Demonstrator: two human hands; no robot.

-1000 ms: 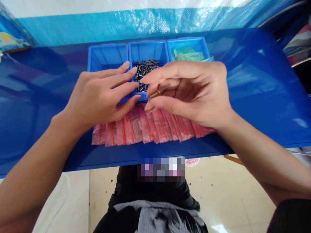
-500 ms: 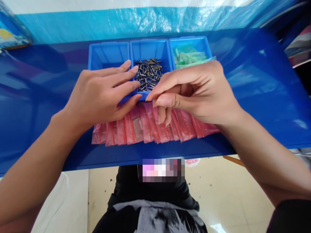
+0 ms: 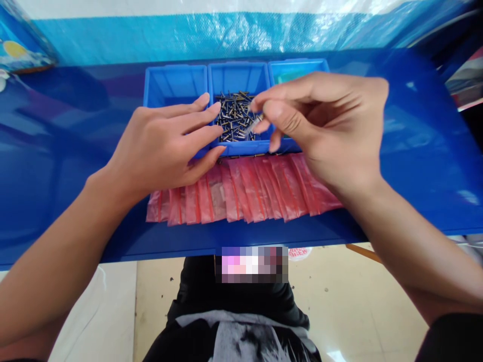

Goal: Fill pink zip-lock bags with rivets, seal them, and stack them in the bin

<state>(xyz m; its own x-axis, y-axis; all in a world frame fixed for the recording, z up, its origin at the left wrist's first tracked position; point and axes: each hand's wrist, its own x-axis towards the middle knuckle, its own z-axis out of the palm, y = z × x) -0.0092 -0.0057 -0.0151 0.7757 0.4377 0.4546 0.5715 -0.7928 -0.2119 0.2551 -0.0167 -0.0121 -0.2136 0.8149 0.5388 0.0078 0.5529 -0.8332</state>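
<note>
Three small blue bins stand side by side on the blue table. The middle bin [image 3: 241,147] holds a heap of dark metal screws [image 3: 233,116]. My right hand [image 3: 324,125] hovers over this bin and pinches a small screw [image 3: 253,124] between thumb and fingers. My left hand [image 3: 166,143] lies flat with fingers stretched out, over the front of the left bin [image 3: 175,83] and the left end of a fanned row of red plastic bags [image 3: 256,188]. The fingertips of the left hand reach the middle bin's left wall.
The right bin [image 3: 298,66] holds greenish clear pieces, mostly hidden by my right hand. The table's front edge [image 3: 169,246] runs just below the bags, with floor and my lap beneath. A blue tarp wall [image 3: 151,35] closes the back.
My right hand rose from the red bags up and back to above the middle bin, now pinching a screw. My left hand has barely moved.
</note>
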